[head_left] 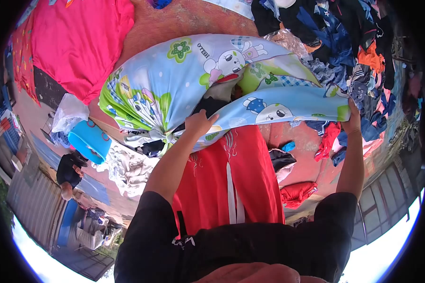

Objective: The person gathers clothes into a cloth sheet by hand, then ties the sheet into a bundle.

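A light blue and green printed cloth (165,85) with cartoon rabbits and the word HELLO is wrapped around a bulky bundle. It is knotted on its left side, and dark fabric (212,104) shows through the gap in the middle. My left hand (200,123) is closed on the cloth's near edge, just right of the knot. At the far end of a stretched strip of the same cloth, my right hand (352,118) grips the corner. The strip runs fairly taut between both hands, above my red trousers (226,188).
A large heap of mixed clothes (335,42) spreads along the right. Pink fabric (82,42) lies at upper left. A blue tub (89,141), a white plastic bag (71,113) and pale clothes (130,167) sit at left. Another person (70,174) is beyond them.
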A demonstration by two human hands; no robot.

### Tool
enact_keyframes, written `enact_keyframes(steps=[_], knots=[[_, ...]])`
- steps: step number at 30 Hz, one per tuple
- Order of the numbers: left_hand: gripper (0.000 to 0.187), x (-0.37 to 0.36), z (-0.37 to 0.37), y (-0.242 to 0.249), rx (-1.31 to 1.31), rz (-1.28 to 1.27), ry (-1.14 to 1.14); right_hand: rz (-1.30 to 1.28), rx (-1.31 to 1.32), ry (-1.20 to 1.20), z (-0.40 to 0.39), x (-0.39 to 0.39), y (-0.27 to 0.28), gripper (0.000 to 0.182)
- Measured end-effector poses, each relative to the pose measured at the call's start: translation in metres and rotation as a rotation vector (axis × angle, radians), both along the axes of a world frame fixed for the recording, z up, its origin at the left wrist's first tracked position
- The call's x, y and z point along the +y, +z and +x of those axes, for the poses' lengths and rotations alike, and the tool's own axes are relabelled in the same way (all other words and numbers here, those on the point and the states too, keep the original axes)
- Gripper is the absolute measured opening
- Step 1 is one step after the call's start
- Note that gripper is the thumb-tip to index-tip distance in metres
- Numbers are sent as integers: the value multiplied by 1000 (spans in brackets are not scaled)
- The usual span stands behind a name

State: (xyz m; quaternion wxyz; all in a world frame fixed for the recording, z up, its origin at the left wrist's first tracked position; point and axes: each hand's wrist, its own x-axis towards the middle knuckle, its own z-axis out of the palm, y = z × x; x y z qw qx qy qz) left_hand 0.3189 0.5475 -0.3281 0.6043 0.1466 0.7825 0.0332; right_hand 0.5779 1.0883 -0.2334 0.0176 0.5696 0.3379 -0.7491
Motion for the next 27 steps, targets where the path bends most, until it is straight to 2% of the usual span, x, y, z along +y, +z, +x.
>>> enact_keyframes(steps=[1, 4, 7, 9, 10, 13, 15, 17, 18, 20, 23, 25, 27], knots=[[52, 7, -6, -5, -152, -82, 22, 14, 22, -20, -5, -3, 8, 37], [44, 23, -22, 15, -537, 257, 169, 41, 10, -76, -1, 4, 10, 38], [33, 33, -57, 39, -196, 509, 71, 107, -122, -81, 6, 13, -4, 39], [25, 13, -74, 16, 37, 517, 681, 307, -276, 29, 9, 8, -19, 41], [37, 6, -91, 18, 203, 417, 744, 422, -340, 137, 0, -7, -21, 43], [55, -6, -90, 20, 770, 443, 611, 738, -437, 584, -4, -35, -24, 43], [69, -19, -70, 32, 764, 578, 486, 863, -563, 912, 1, -42, -31, 38], [61, -38, -46, 54, 770, 672, 431, 920, -781, 1223, -8, -51, -34, 31], [60, -53, -34, 64, 778, 685, 402, 1108, -726, 1370, -20, -66, -26, 28], [57, -90, -14, 76, 780, 698, 413, 1499, -566, 1640, -84, -150, 25, 22], [52, -159, 9, 81, 778, 713, 521, 1685, 95, 1790, -179, -272, 74, 22], [50, -209, 13, 84, 820, 729, 572, 1381, 413, 2000, -226, -349, 84, 22], [42, -255, 7, 92, 877, 719, 665, 1103, 803, 1972, -268, -432, 69, 19]])
